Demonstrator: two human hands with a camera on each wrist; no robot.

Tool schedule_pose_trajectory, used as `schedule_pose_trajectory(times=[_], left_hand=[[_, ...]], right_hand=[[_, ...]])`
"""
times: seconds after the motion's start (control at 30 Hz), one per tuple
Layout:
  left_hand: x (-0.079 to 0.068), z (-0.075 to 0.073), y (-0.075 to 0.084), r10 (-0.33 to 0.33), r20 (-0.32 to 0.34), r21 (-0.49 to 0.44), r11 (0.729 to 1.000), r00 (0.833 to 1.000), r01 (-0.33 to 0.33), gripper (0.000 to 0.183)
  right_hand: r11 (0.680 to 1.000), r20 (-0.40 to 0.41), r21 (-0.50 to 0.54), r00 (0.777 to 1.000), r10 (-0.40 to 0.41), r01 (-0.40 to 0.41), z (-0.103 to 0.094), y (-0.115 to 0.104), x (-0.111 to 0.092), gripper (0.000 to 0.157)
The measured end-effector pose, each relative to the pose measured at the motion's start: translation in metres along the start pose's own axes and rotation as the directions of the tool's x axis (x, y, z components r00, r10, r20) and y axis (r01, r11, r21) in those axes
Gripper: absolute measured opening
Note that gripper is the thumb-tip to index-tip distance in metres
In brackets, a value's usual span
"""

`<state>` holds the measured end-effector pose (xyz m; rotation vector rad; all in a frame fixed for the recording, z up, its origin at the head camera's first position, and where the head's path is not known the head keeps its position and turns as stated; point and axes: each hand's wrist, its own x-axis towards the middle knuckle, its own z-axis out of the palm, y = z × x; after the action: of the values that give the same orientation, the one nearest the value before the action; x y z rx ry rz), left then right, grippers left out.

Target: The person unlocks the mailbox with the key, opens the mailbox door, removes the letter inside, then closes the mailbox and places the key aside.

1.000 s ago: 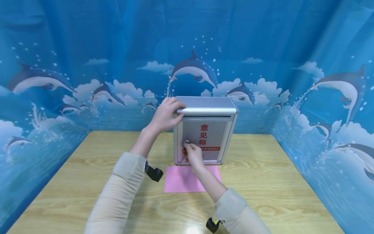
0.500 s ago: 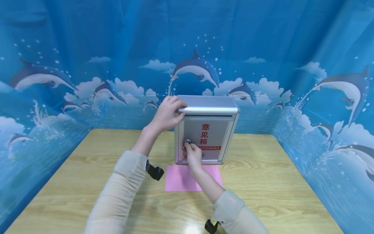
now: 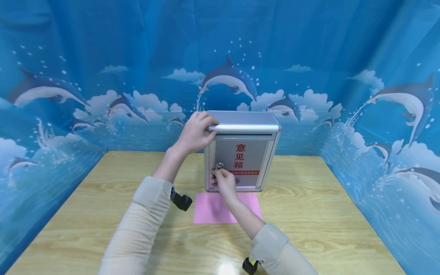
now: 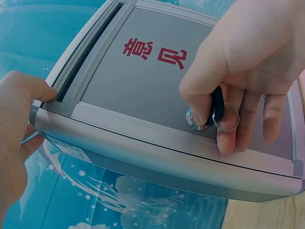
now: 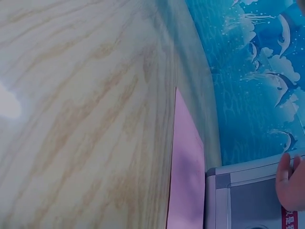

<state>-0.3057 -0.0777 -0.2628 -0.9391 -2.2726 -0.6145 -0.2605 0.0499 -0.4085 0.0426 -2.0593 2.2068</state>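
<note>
A grey metal suggestion box (image 3: 256, 154) with red Chinese characters stands upright on the table. My left hand (image 3: 196, 131) grips its upper left corner, fingers on the top and thumb at the front edge. Low on the left side of the front panel is a round silver lock (image 3: 219, 165). Just below it, my right hand (image 3: 226, 184) pinches a small key with a black head (image 4: 217, 104) and a metal ring (image 4: 231, 118). The thumb partly covers the lock in the left wrist view, so whether the key's blade sits inside is hidden.
A pink sheet of paper (image 3: 214, 209) lies flat on the wooden table (image 3: 309, 198) in front of the box. A narrow slot (image 4: 90, 52) runs along the box's upper front. Blue dolphin-print curtains (image 3: 137, 46) enclose the back and sides.
My right hand's fingertips have shifted slightly down and left from the lock, which now shows more plainly. The left hand keeps its grip on the box corner.
</note>
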Motion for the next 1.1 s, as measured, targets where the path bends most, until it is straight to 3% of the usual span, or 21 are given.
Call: schedule_pose_trajectory(times=[0.1, 0.2, 0.33, 0.47, 0.8, 1.1], left_hand=[[0.000, -0.001, 0.001, -0.006, 0.001, 0.001, 1.000, 1.000, 0.006, 0.020], [0.000, 0.000, 0.001, -0.013, 0.004, 0.001, 1.000, 1.000, 0.013, 0.019], [0.000, 0.001, 0.000, -0.008, -0.003, 0.007, 1.000, 1.000, 0.008, 0.019], [0.000, 0.002, -0.001, 0.003, -0.014, 0.009, 1.000, 1.000, -0.003, 0.019], [0.000, 0.000, 0.000, -0.002, -0.009, 0.002, 1.000, 1.000, 0.002, 0.021], [0.001, 0.001, 0.000, -0.031, 0.013, 0.002, 1.000, 0.999, 0.031, 0.020]], right_hand=[[1.000, 0.041, -0.005, 0.999, 0.004, -0.003, -0.001, -0.002, 0.000, 0.022], [0.998, 0.131, 0.020, 0.990, 0.054, -0.057, -0.004, -0.005, -0.001, 0.023], [0.991, 0.271, 0.013, 0.954, 0.127, -0.136, -0.012, -0.009, -0.001, 0.025], [0.985, 0.349, -0.044, 0.921, 0.173, -0.169, -0.023, -0.011, -0.001, 0.031], [0.972, 0.424, -0.195, 0.883, 0.203, -0.129, -0.063, -0.015, -0.002, 0.031], [0.964, 0.485, -0.222, 0.841, 0.240, -0.147, -0.107, -0.010, -0.004, 0.038]])
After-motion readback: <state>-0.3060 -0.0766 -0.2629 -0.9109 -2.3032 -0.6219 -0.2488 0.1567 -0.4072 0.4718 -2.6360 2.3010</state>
